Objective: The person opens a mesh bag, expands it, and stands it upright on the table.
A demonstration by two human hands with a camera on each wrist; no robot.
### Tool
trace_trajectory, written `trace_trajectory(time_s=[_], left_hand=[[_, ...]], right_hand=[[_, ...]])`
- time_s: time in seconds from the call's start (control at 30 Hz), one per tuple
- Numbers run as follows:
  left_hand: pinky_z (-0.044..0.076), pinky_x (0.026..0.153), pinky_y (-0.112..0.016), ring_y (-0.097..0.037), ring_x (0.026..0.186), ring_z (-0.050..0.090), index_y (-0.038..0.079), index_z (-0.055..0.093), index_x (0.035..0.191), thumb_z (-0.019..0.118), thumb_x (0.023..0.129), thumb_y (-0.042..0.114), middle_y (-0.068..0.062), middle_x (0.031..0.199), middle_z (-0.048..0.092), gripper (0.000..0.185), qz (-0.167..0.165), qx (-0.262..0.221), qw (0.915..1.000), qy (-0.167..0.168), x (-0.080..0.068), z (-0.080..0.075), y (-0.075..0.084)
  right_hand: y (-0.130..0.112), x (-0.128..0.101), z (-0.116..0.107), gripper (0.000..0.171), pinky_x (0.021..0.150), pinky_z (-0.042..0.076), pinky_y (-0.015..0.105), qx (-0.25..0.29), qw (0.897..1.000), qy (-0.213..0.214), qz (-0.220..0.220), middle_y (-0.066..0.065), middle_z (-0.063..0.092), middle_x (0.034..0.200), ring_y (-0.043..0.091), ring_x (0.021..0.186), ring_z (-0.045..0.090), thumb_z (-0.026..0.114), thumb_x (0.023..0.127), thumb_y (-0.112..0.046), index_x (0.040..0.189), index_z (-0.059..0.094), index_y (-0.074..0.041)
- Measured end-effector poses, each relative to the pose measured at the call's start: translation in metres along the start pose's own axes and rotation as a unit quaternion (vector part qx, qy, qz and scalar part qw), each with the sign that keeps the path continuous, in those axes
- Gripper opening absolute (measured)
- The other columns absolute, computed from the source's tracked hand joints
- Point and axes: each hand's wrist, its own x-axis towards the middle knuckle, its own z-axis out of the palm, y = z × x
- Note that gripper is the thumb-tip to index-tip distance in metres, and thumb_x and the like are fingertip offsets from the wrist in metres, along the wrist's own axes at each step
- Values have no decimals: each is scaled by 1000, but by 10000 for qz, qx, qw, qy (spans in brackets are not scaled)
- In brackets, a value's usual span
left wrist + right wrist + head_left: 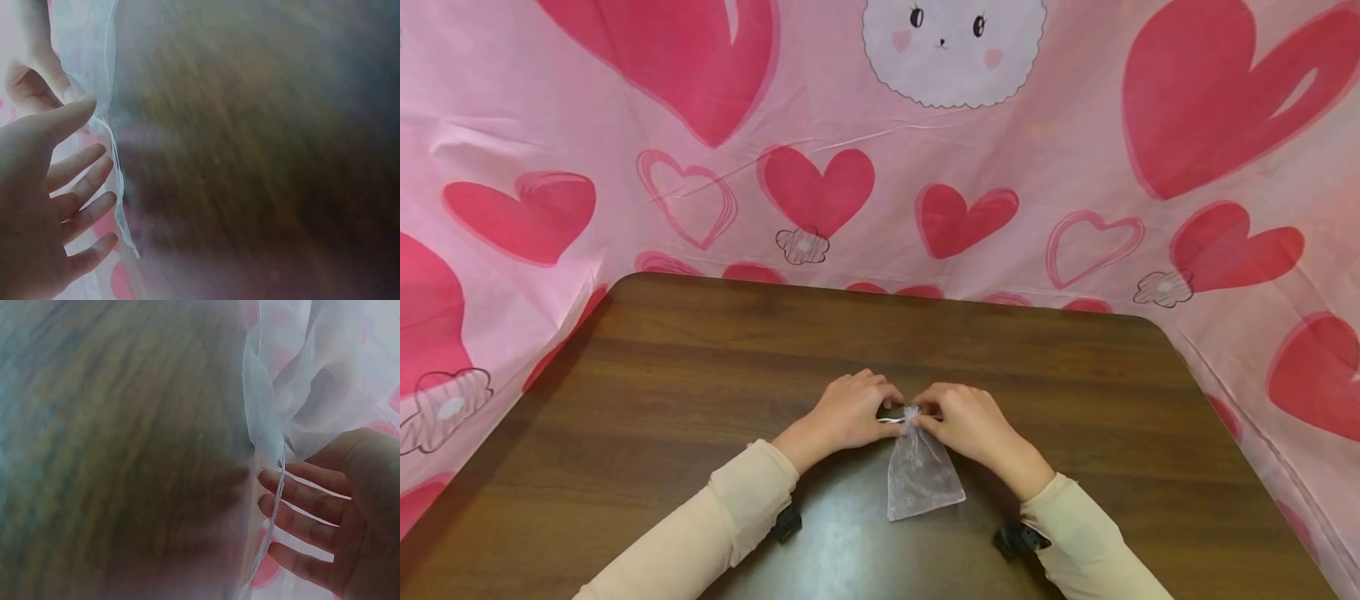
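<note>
1. A sheer white pouch [922, 472] lies flat on the dark wooden worktop [1075, 400], its gathered neck pointing away from the person.
2. The left hand [850, 412] pinches the neck from one side.
3. The right hand [966, 419] pinches it from the other.
4. A pink heart-print cloth [1037, 175] hangs behind the worktop.

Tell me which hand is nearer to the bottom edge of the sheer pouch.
Right, by a small margin. The right hand sits at the gathered neck, just above the sheer pouch, whose body slants toward that side. The left hand is at the neck too, off to the left.
</note>
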Motion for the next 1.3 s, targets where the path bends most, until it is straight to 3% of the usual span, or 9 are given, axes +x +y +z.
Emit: trace_trajectory(time_s=[0.33,0.6,0.73,0.83,1.1,1.2,1.3], left_hand=[[45,75,-33,-11,86,53,23,76,104,75,85,46,12,85,62,30,-32,-299,9995,66,-2,-1,2],[48,74,-35,-8,84,58,24,76,98,70,92,39,15,82,64,17,-429,-1201,9917,131,-4,-3,2],[49,75,-33,-6,83,61,24,73,98,67,95,37,14,85,66,14,-731,-1983,9772,188,-6,-4,2],[49,76,-33,-7,84,62,20,71,99,66,96,35,11,86,66,16,-828,-2618,9612,254,-8,-5,3],[52,80,-33,-16,91,66,7,69,102,66,97,16,-2,95,69,11,-635,-3894,9170,579,-15,-6,8],[52,79,-32,-18,92,66,6,68,102,64,97,12,-5,99,70,9,-576,-4057,9093,730,-18,-7,10],[51,79,-33,-20,93,65,6,67,103,62,98,12,-5,100,70,9,-540,-4066,9080,850,-21,-9,13]], right_hand=[[2,-2,-3,14,61,46,30,138,9998,147,-30,-13,64,77,5,69,60,82,82,-24,92,74,-20],[-1,-8,-4,14,62,47,28,343,9973,625,-179,-13,65,79,6,70,61,84,80,-24,89,74,-23],[-3,-10,-5,14,62,48,27,526,9934,952,-367,-14,65,80,7,71,61,84,80,-22,89,74,-24],[-3,-11,-5,15,63,49,26,706,9874,1292,-572,-13,66,82,7,71,61,85,79,-18,88,74,-23],[-7,-14,-6,21,61,49,30,1148,9695,1931,-976,-11,68,87,7,73,60,86,77,-11,92,74,-19],[-9,-16,-7,22,61,50,33,1459,9621,2060,-1034,-10,68,88,10,74,61,86,76,-8,92,74,-17],[-11,-16,-8,24,63,51,33,1701,9553,2162,-1082,-9,69,89,14,75,63,86,74,-5,92,74,-16]])
